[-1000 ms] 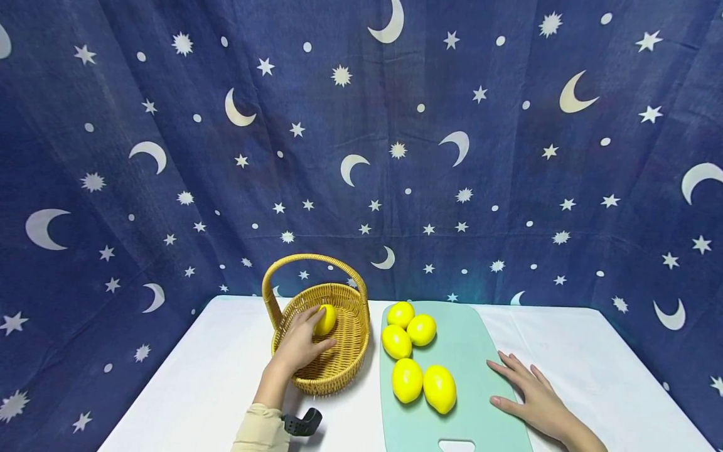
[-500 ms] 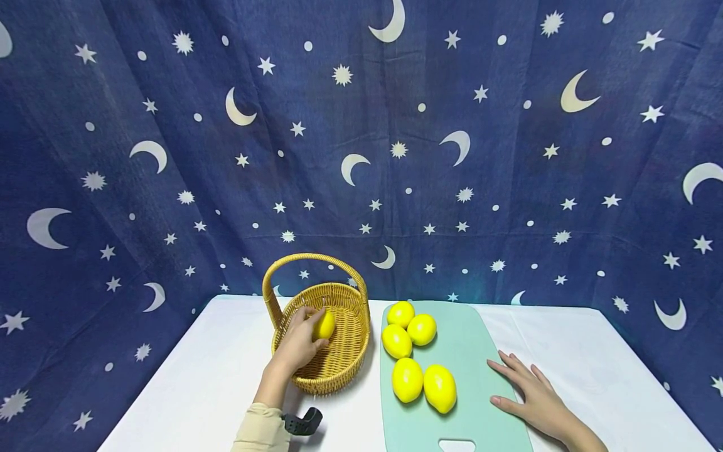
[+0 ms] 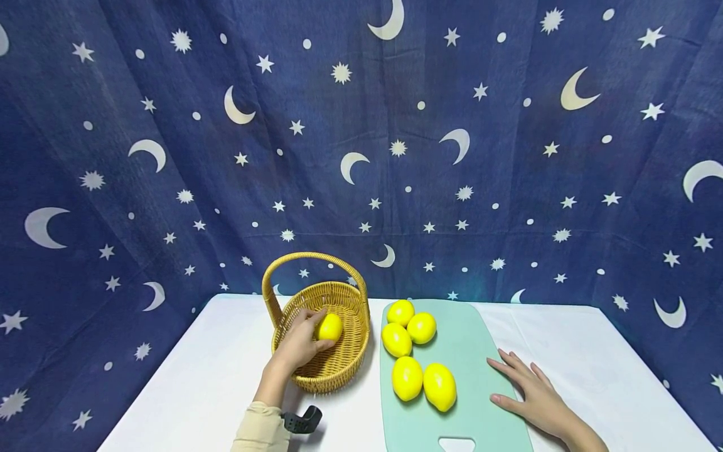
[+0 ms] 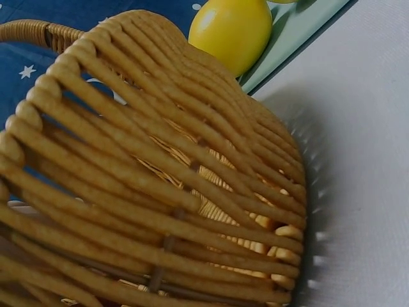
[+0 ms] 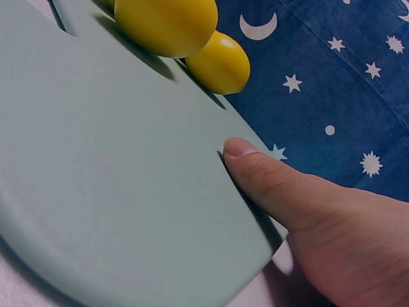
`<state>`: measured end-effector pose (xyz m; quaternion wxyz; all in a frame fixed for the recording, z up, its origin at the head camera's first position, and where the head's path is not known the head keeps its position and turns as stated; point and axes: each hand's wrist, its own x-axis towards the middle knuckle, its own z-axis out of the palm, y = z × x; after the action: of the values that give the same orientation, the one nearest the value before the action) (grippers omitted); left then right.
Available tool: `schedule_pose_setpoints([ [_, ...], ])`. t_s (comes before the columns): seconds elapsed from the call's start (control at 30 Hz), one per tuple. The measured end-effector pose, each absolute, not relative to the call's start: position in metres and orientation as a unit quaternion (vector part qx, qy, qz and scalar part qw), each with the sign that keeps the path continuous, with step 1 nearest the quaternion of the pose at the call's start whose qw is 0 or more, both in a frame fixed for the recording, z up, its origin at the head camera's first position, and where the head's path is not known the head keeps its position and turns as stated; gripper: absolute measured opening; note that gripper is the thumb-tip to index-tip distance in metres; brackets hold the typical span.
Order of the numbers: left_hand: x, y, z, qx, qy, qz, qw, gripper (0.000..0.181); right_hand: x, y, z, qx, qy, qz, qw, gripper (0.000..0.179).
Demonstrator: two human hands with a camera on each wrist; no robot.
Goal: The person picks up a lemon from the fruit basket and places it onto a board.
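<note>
In the head view my left hand (image 3: 304, 342) reaches over the near left rim into a woven wicker basket (image 3: 360, 351) with an arched handle. Its thumb and fingers bend round a yellow lemon (image 3: 330, 328) inside. The left wrist view has the basket's slatted side (image 4: 160, 166) close up, with that hand hidden. My right hand (image 3: 531, 392) lies with spread fingers at the right edge of a pale green cutting board (image 3: 474, 376). Its thumb (image 5: 255, 166) extends over the board's edge in the right wrist view.
Several lemons lie on the board's left half, among them a front lemon (image 3: 440, 387) and a back lemon (image 3: 401, 312). The board's handle slot (image 3: 457, 444) faces the near side. A white cloth (image 3: 192, 376) covers the table before a blue star-and-moon curtain (image 3: 316, 188).
Inside the basket the lemon has turned and shifted slightly right and toward me, while the left fingers have drawn in round it. The right hand stays where it was.
</note>
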<state>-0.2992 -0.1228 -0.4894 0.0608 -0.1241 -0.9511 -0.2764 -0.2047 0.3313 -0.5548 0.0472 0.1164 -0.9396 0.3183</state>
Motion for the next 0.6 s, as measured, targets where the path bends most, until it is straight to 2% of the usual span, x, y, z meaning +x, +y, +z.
schedule_pose_setpoints([
  [0.2, -0.2989, -0.1231, -0.489, -0.144, -0.948, -0.279, 0.055, 0.062, -0.2058, 0.3316, -0.5551, 0.113, -0.942, 0.313, 0.045, 0.066],
  [0.6, -0.2997, -0.1232, -0.4881, -0.17, -0.939, -0.296, 0.052, 0.062, -0.2052, 0.331, -0.5554, 0.116, -0.94, 0.318, 0.047, 0.065],
])
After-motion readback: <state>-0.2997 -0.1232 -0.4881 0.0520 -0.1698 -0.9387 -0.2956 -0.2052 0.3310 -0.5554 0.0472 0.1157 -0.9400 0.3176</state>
